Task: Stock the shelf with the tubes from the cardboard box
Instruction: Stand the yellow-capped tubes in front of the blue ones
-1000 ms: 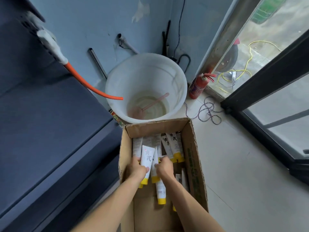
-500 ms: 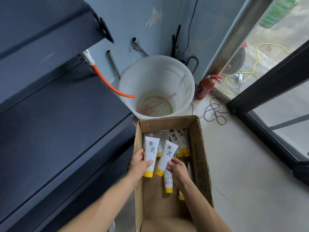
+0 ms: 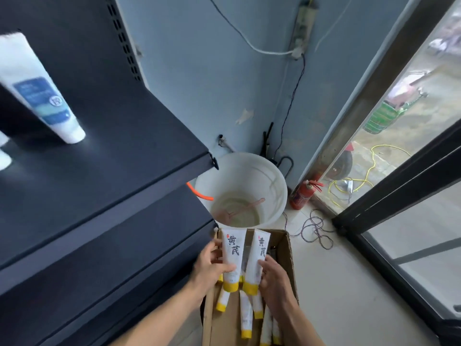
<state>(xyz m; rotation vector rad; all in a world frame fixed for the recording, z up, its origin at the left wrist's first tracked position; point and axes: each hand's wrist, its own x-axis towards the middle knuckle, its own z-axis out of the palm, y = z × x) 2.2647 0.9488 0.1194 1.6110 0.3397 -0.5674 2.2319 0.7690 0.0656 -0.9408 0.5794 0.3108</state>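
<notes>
2 hands, 2 tubes up. Left hand (image 3: 210, 264) grips left tube (image 3: 232, 260), thumb across front, fingers behind. Right hand (image 3: 275, 277) grips right tube (image 3: 257, 262), fingers curled round lower part. Both tubes white w/ yellow caps, caps down, held upright side by side, just apart, above far end of cardboard box (image 3: 289, 260). Black characters on each: 黄芪, small red mark at top left of print. Fine print near caps too small to read.

In box: approx 5 more tubes (image 3: 245, 318) lying loose on bottom, same white/yellow; exact count unsure, some hidden by hands and forearms. Box on floor, near centre, flaps open.

Left: dark shelf (image 3: 104, 171), 2 levels in view. On upper level, far left, 1 white tube w/ blue label (image 3: 41, 96), standing cap down, tilted; label blurred, unreadable. Part of another white item at left edge, cut off.

Far of box: 1 white bucket (image 3: 277, 196), pale liquid at bottom, 1 pink ladle (image 3: 239, 209) inside. 1 orange hose (image 3: 198, 193) entering at bucket's left rim. Right of bucket: 1 red fire extinguisher (image 3: 303, 193) on floor by door frame. Tangle of thin wire (image 3: 315, 227) on tiles right of box. 1 power strip (image 3: 303, 23) high on blue wall, cables hanging down. Glass door at right.
</notes>
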